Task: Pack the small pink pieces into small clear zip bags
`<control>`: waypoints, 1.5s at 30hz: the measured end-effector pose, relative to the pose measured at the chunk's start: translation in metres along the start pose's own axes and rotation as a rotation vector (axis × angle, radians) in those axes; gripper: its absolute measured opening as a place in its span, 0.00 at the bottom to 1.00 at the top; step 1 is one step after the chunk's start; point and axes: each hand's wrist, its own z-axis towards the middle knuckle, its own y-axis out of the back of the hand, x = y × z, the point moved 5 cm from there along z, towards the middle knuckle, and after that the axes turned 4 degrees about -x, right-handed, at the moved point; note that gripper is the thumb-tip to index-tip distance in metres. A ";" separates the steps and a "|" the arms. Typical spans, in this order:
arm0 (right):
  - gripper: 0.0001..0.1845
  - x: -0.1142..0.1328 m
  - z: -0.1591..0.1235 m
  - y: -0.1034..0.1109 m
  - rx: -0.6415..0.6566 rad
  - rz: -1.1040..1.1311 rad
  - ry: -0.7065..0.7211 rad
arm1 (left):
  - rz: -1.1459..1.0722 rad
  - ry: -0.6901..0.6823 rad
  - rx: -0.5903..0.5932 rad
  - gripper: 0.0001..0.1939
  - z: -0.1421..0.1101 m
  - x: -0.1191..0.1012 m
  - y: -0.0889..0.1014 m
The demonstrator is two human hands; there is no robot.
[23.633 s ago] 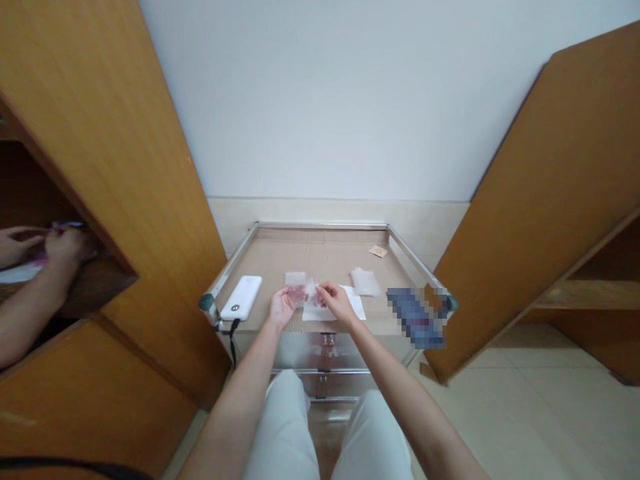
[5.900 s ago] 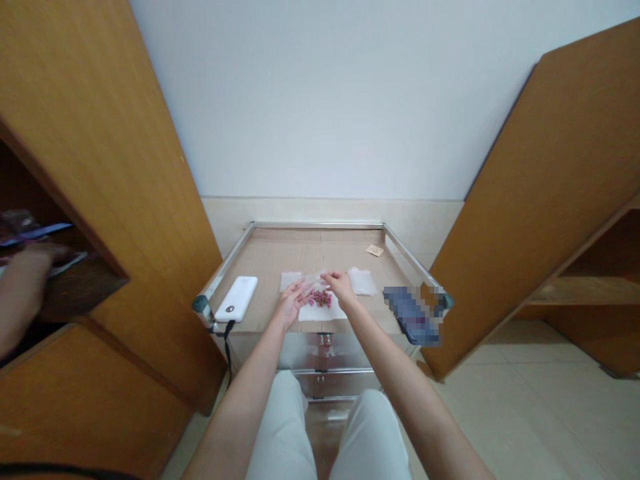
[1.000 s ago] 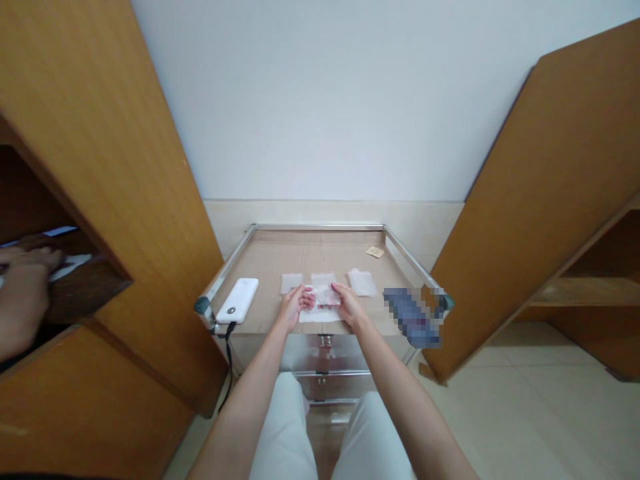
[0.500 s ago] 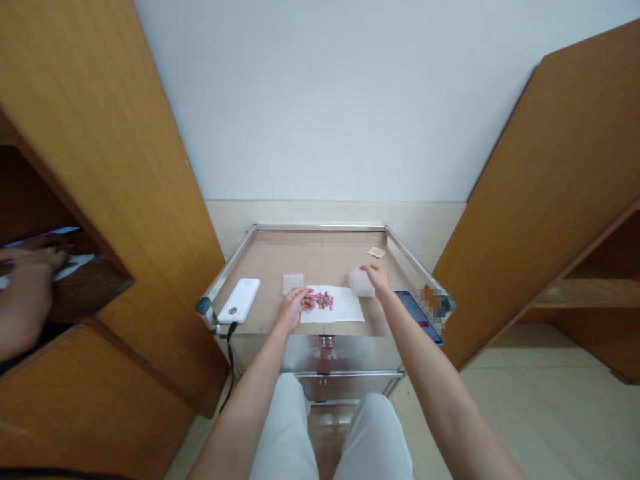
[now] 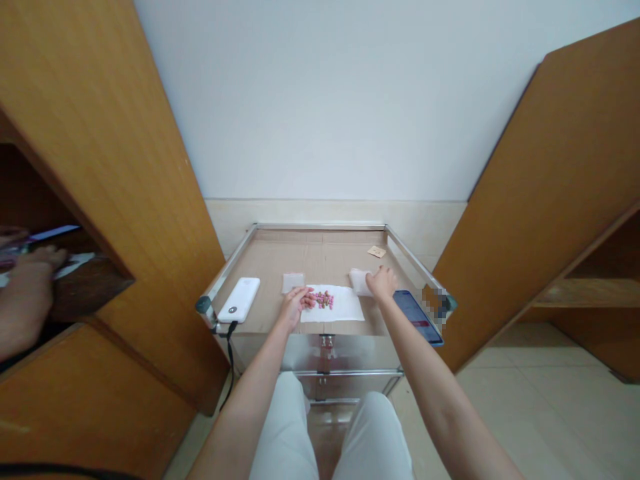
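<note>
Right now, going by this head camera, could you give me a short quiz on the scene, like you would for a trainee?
1. What lies in the middle of the white paper sheet?
2. What does the right hand touch? A: the white power bank. B: a small white packet. C: the phone.
3. True or false: the left hand is lifting the sheet into the air.

Key: 1. Small pink pieces. 2. B. 3. False.

The person wears pale, loose trousers [image 5: 283, 430], leaving the forearms [image 5: 430, 373], left hand [image 5: 296, 308] and right hand [image 5: 381, 283] bare.
</note>
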 end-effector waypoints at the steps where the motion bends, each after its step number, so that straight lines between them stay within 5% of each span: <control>1: 0.22 0.004 -0.003 0.004 -0.057 0.047 0.019 | 0.007 -0.001 -0.005 0.12 0.000 0.000 0.000; 5: 0.20 0.028 -0.019 0.000 -0.029 0.469 0.160 | 0.022 -0.005 -0.015 0.13 0.000 0.000 -0.002; 10: 0.09 0.052 -0.056 -0.033 0.463 1.002 0.040 | 0.009 -0.007 -0.003 0.12 0.001 0.001 -0.002; 14: 0.08 0.048 -0.084 -0.053 0.668 1.100 -0.102 | 0.040 -0.035 -0.021 0.11 0.002 0.003 -0.004; 20: 0.06 0.026 -0.085 -0.065 0.553 1.130 -0.162 | 0.225 -0.229 -0.274 0.08 0.001 -0.002 0.004; 24: 0.07 0.023 -0.083 -0.068 0.538 1.122 -0.170 | 0.537 -0.372 -0.342 0.05 0.005 -0.023 0.012; 28: 0.07 0.023 -0.082 -0.067 0.529 1.131 -0.203 | 1.048 -0.505 -0.270 0.08 0.011 -0.047 0.016; 33: 0.07 0.024 -0.082 -0.067 0.534 1.178 -0.256 | 1.434 -0.435 -0.098 0.17 0.012 -0.050 0.019; 45: 0.06 0.021 -0.080 -0.069 0.536 1.239 -0.352 | 1.317 -0.324 -0.032 0.05 0.027 -0.044 0.033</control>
